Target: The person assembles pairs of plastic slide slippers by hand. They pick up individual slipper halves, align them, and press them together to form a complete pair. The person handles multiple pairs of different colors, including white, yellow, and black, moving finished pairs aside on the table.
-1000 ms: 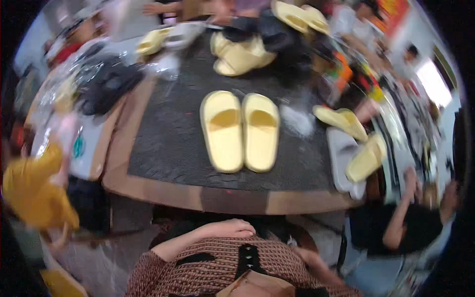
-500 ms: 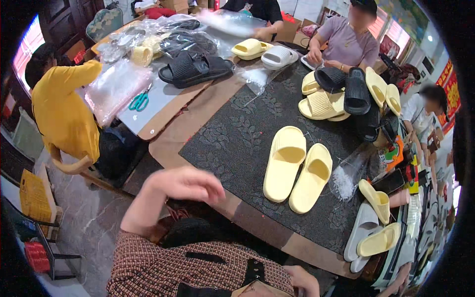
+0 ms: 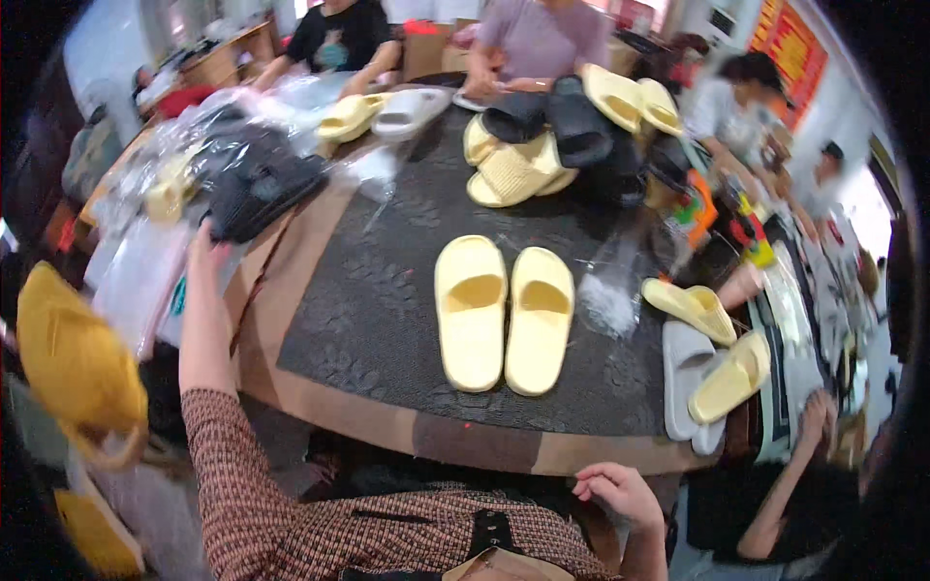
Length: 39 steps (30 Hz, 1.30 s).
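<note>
My left arm stretches out over the table to the left. At its end, my left hand (image 3: 209, 247) is smeared by motion at the near edge of a pair of black slippers (image 3: 262, 189); whether it grips them I cannot tell. My right hand (image 3: 620, 492) is held in front of me by the table's near edge, its fingers loosely curled in with nothing seen in them. Between the hands and farther in, a pair of pale yellow slippers (image 3: 505, 320) lies side by side on the dark patterned mat (image 3: 387, 334), toe ends away from me.
Yellow and black slippers (image 3: 523, 169) are heaped at the mat's far side. Grey and yellow slippers (image 3: 712, 378) lie at the right edge. Plastic bags (image 3: 145, 247) cover the left table. A clear bag (image 3: 610, 300) lies right of the pair. Co-workers (image 3: 538, 44) sit around.
My left hand has swung from near my chest out to the black slippers on the left. My right hand has come up into fuller view. The view has turned right, and the yellow pair now appears straighter.
</note>
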### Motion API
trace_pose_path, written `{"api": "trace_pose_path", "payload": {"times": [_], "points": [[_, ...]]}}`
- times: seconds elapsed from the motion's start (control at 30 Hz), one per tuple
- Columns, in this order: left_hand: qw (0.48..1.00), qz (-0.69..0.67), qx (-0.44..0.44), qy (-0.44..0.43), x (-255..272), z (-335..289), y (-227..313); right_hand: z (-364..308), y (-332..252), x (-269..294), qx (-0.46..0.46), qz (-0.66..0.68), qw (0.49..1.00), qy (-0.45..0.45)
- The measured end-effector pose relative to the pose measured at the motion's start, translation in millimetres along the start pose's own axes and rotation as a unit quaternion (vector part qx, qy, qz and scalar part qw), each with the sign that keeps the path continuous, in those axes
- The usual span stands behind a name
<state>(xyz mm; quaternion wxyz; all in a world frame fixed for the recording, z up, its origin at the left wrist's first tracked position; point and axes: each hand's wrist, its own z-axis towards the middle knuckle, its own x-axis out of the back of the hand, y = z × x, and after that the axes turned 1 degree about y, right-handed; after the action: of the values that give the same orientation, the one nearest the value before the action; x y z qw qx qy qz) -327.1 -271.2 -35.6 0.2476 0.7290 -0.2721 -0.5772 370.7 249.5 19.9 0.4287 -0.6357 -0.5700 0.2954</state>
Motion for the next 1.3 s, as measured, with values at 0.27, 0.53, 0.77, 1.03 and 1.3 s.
{"api": "trace_pose_path", "payload": {"times": [0.27,0.53,0.77,1.03,1.3], "points": [[0.99,0.118,0.01,0.077,-32.2,2.9,-54.4,-10.6,2.2,3.8,-0.015,0.012,0.999,0.036],[0.995,0.069,0.057,-0.033,-32.7,-114.5,-26.6,29.3,-37.3,10.7,0.087,-0.089,0.992,-0.01],[0.992,0.094,0.047,-0.062,-60.9,-235.6,-35.9,98.6,-90.2,-22.6,0.205,-0.088,0.973,-0.061],[0.956,0.17,0.033,-0.236,-96.1,-359.7,-109.7,142.8,-114.5,-65.7,0.176,0.328,0.927,-0.047],[0.982,0.155,-0.044,-0.101,-69.2,-356.3,-90.5,144.4,-96.5,-35.6,0.189,0.36,0.899,0.161]]}}
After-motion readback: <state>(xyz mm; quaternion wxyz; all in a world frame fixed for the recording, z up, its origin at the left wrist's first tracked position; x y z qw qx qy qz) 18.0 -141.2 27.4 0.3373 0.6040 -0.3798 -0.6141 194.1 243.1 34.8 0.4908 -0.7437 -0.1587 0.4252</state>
